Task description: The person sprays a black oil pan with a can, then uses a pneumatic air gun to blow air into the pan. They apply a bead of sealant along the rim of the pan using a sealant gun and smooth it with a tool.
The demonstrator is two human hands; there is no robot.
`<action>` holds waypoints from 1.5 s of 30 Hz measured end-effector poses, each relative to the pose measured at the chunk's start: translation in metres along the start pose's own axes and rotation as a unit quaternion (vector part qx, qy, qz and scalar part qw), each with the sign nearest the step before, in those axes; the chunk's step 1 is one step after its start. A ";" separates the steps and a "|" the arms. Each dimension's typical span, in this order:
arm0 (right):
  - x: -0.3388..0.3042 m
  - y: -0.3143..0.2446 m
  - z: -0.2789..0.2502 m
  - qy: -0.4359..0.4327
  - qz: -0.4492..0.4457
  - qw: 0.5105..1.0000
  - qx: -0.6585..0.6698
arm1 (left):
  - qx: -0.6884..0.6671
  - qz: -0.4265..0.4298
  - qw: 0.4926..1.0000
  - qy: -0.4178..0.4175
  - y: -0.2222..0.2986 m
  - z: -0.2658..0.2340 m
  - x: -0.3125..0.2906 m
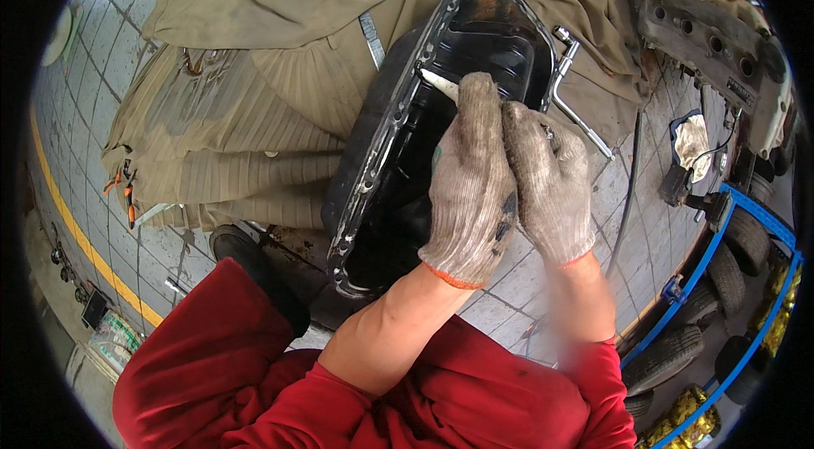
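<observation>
A black oil pan lies tilted before me, its hollow side up. Patchy grey-white residue or sealant marks its flange. My left hand, in a stained knit glove, is closed over the pan's cavity around a white tapered nozzle. The nozzle's tip meets the left flange; whatever is behind it is hidden by the glove. Pressed against the left one, my right hand, gloved too, has its fingers curled, and I cannot see what they grip. A bent socket wrench leans by the pan's right edge.
Khaki cloth garments spread over the tiled floor beneath the pan. Orange-handled pliers lie at the left. On the right are a grey engine cover, a dirty rag and a blue rack holding tyres.
</observation>
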State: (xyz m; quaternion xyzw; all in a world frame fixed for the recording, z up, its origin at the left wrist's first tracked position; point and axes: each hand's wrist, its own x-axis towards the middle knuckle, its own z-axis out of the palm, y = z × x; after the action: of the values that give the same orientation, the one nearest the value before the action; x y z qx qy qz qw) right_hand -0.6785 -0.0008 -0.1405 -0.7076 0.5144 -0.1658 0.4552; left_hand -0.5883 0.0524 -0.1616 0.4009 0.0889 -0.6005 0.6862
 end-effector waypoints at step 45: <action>-0.005 -0.011 -0.001 -0.028 -0.013 0.999 0.010 | 0.252 0.194 0.948 0.022 -0.028 -0.020 0.003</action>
State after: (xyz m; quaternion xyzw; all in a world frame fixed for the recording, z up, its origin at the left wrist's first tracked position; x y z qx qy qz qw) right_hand -0.6746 0.0042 -0.1299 -0.7142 0.4906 -0.1570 0.4739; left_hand -0.6055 0.0643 -0.1891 0.5834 -0.1294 -0.4491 0.6642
